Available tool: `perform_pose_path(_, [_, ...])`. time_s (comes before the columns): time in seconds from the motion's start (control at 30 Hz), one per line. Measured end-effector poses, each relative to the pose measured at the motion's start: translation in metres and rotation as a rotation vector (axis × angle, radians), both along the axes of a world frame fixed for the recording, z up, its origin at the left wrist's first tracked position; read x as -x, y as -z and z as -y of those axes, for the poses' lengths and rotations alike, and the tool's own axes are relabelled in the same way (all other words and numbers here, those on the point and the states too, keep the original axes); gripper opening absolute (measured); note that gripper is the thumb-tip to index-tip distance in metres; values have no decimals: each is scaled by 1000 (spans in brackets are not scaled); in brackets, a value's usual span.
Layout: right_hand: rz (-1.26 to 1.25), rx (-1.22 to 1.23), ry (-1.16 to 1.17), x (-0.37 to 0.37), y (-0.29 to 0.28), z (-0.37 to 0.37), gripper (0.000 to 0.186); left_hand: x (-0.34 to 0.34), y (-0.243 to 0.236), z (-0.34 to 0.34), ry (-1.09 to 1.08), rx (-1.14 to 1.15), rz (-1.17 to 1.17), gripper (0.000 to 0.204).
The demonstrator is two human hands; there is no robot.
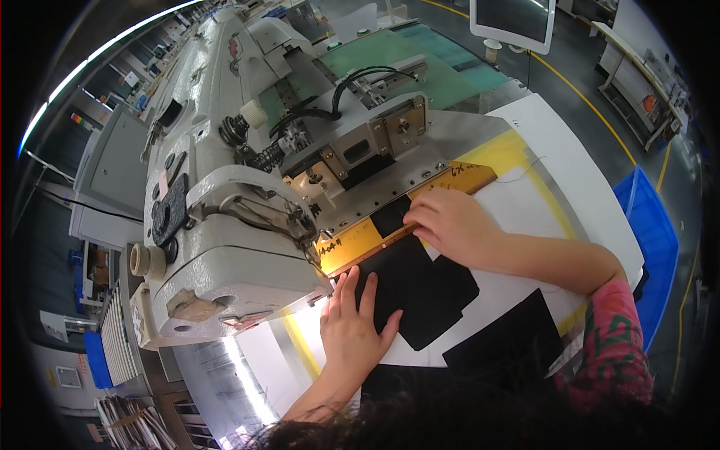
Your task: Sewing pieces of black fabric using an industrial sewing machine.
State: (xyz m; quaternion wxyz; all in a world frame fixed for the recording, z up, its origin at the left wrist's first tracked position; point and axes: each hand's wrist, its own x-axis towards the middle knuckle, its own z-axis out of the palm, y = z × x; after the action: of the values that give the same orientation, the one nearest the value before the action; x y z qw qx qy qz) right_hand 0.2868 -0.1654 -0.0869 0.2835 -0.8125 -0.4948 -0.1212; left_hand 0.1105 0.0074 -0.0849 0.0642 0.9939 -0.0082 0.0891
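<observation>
A black fabric piece (427, 300) lies along the copper-coloured front strip of a long yellow plate (360, 244), beside the sewing machine's head (247, 277). My left hand (352, 330) rests flat on the fabric's left side, fingers spread and tips close to the strip, just right of the needle area. With curled fingers my right hand (456, 229) pinches at the strip, where the black fabric meets the plate. Its fingertips partly hide what lies between them. A smaller dark patch (391, 216) shows on the plate left of that hand.
Another black piece (510, 334) lies nearer me on the right, on the white work surface (495, 281) with yellow tape (551, 199). The metal clamp carriage (360, 154) stands behind the plate. A blue bin (652, 247) is at the far right, a monitor (514, 19) at the back.
</observation>
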Motion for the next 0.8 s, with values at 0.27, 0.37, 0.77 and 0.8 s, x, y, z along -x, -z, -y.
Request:
perform_pose_path(0.27, [322, 379, -162, 55, 15, 14, 49, 0, 2, 4, -2, -41, 18, 66])
perform_pose_path(0.37, [335, 370, -100, 54, 16, 16, 51, 0, 2, 6, 3, -58, 7, 63])
perform_pose_path(0.77, [431, 374, -80, 55, 19, 11, 54, -4, -4, 9, -33, -56, -51, 69])
perform_pose_path(0.8, [434, 384, -80, 56, 18, 11, 55, -4, -4, 10, -41, -57, -83, 69])
